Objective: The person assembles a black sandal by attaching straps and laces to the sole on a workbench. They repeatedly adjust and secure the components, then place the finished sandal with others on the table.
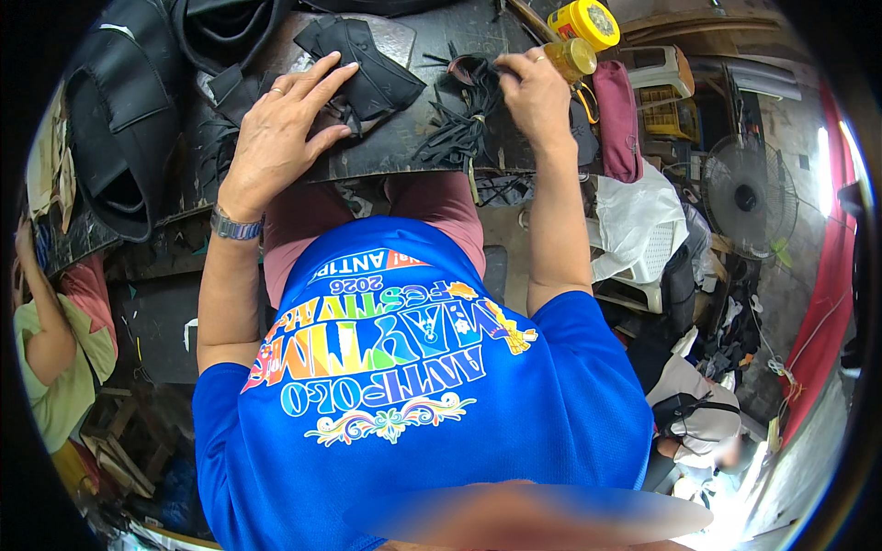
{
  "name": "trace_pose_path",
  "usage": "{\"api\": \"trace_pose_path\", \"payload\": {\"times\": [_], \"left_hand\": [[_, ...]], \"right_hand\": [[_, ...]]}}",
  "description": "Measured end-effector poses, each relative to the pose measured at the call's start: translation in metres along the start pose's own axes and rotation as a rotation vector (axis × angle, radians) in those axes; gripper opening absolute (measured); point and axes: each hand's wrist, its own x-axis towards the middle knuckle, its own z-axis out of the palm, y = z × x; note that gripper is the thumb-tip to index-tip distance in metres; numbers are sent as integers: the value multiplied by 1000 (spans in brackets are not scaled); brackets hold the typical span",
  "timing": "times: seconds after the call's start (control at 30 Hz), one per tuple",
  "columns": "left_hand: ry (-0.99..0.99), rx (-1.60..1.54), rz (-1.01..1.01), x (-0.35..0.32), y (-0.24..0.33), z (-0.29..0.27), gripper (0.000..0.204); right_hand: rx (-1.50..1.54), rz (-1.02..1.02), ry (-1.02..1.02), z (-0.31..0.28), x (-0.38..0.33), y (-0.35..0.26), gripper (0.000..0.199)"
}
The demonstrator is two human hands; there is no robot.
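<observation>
So, top middle of the frame: the left hand (280,133) is spread flat, fingers fanned out, pressing down on a black shaped piece of material (367,69) that lies on the dark worn workbench (404,151). There's a metal wristwatch (234,227) on that wrist and a ring on one finger.

The right hand (533,92) is a bit to the right of it, fingers curled in and pinching a tangle of black strips (464,115) that sits on the bench edge and trails down over it. The two hands are apart, not touching.

Just above the right hand is a yellow-lidded jar (584,23) with an amber jar (571,57) right below it. A maroon cloth (618,119) hangs at the bench's right end. More black padded pieces (119,119) fill the upper left. A standing fan (746,195) is at the right edge, and another person in a light green shirt (50,367) sits at the left edge.
</observation>
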Motion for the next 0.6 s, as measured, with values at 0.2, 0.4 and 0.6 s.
{"api": "trace_pose_path", "payload": {"times": [0.2,0.4,0.6], "left_hand": [[11,5,1,-1,0,2,76],[1,-17,-1,0,0,0,75],[18,-34,-3,-1,2,0,74]], "right_hand": [[198,-88,59,8,-23,2,18],[232,-88,155,26,-1,12,33],[251,-54,259,33,12,7,44]]}}
